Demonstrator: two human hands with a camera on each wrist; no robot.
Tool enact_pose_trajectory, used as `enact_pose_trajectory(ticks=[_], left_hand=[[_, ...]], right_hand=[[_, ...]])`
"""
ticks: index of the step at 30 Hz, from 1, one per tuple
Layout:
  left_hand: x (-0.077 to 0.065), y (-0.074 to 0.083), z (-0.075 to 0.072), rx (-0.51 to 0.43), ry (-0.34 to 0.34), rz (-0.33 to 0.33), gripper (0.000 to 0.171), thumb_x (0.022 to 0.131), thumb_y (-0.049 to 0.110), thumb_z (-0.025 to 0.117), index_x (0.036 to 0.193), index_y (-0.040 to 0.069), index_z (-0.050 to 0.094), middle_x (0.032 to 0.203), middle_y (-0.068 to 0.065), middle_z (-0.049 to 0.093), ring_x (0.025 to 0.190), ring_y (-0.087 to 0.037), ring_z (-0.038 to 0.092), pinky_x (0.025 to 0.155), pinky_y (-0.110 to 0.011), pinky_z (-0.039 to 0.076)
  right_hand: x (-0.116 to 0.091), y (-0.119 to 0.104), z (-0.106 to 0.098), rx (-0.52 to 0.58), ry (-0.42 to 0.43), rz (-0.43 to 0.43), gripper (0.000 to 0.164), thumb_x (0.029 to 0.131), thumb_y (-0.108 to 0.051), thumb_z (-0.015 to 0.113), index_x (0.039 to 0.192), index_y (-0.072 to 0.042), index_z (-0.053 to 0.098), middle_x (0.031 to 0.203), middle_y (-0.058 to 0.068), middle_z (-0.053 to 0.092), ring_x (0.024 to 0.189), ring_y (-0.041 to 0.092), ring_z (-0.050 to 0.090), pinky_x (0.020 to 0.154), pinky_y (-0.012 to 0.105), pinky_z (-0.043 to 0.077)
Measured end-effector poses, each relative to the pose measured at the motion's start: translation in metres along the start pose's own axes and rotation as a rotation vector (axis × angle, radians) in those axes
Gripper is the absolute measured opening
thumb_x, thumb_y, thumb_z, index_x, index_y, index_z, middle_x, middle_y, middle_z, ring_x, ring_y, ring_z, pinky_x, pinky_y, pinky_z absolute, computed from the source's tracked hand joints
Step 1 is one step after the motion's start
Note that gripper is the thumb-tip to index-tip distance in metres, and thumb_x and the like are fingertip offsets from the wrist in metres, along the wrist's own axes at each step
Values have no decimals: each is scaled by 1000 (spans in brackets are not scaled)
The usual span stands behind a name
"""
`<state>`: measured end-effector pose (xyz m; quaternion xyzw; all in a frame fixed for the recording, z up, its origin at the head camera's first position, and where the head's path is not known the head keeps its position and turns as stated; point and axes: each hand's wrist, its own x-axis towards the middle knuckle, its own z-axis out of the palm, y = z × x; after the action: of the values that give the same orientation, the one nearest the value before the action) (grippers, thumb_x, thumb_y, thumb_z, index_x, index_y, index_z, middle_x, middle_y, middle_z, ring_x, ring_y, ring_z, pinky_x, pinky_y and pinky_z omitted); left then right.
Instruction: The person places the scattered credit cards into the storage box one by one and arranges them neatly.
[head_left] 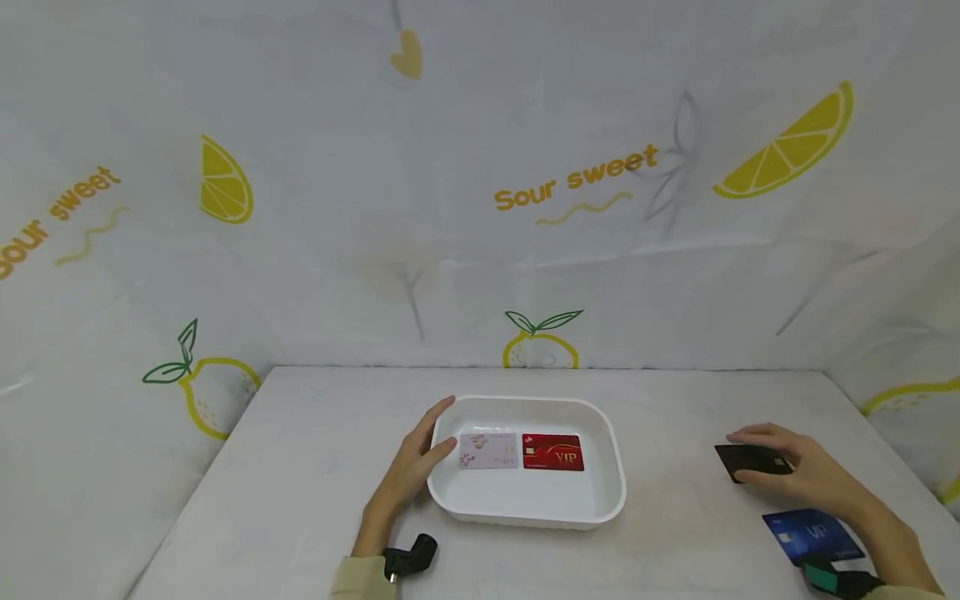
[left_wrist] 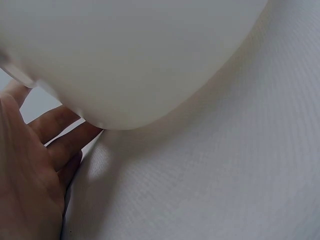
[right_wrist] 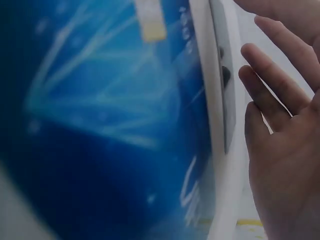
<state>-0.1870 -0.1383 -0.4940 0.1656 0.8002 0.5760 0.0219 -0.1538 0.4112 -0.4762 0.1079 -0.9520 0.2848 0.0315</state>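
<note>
A white tray (head_left: 525, 500) holds two cards side by side, a pale pink one (head_left: 487, 451) and a red VIP card (head_left: 552, 452). My left hand (head_left: 408, 467) grips the tray's left side, thumb over the rim and fingers along the outer wall. In the left wrist view, fingertips (left_wrist: 90, 131) meet the tray's outside (left_wrist: 135, 65). Over on the right, my right hand (head_left: 813, 471) is at a black card (head_left: 753, 460), thumb by its near edge and fingers by its far edge. In the right wrist view the fingers (right_wrist: 280, 95) are spread beside the card, not closed round it.
A blue VIP card (head_left: 810, 535) lies on the white table (head_left: 337, 433) under my right wrist, nearer to me than the black card. Behind the table hangs a white cloth (head_left: 337, 275) with lemon prints. Black wrist cameras (head_left: 411, 557) sit on both wrists.
</note>
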Motion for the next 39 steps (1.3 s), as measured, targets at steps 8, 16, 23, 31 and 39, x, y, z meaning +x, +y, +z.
enact_pose_trajectory(ticks=[8, 16, 23, 31, 39], left_hand=[[0, 0, 0, -2, 2, -7, 63, 100, 27, 56, 159, 23, 36, 163, -13, 41, 142, -34, 50, 99, -24, 49], [1, -1, 0, -13, -5, -3, 63, 100, 27, 56, 159, 23, 36, 160, -15, 45, 134, -34, 54, 91, -22, 53], [0, -1, 0, -17, -1, -13, 63, 100, 27, 57, 159, 23, 36, 158, -15, 46, 129, -31, 56, 87, -23, 55], [1, 1, 1, -10, 2, -22, 64, 99, 26, 57, 159, 20, 36, 159, -14, 46, 129, -30, 55, 87, -22, 54], [0, 1, 1, -13, 3, -23, 63, 99, 28, 56, 159, 23, 37, 161, -14, 43, 136, -34, 54, 93, -23, 52]], right_hand=[[-1, 7, 2, -23, -46, 29, 57, 80, -22, 87, 129, 0, 68, 129, 23, 55, 113, 34, 55, 81, 63, 51], [1, 7, 3, -61, -39, -5, 53, 75, -21, 88, 122, -3, 72, 124, 15, 54, 107, -12, 36, 76, 41, 48], [3, 6, 5, -76, -19, -63, 51, 70, -19, 88, 116, -8, 72, 121, 15, 55, 100, 15, 46, 73, 38, 42], [2, 5, 2, -39, -51, -45, 52, 71, -16, 87, 118, -8, 68, 123, 23, 51, 105, 38, 46, 70, 40, 40], [3, -1, 0, -40, -59, -25, 54, 70, -16, 87, 120, -8, 66, 118, 21, 58, 98, 28, 50, 71, 40, 43]])
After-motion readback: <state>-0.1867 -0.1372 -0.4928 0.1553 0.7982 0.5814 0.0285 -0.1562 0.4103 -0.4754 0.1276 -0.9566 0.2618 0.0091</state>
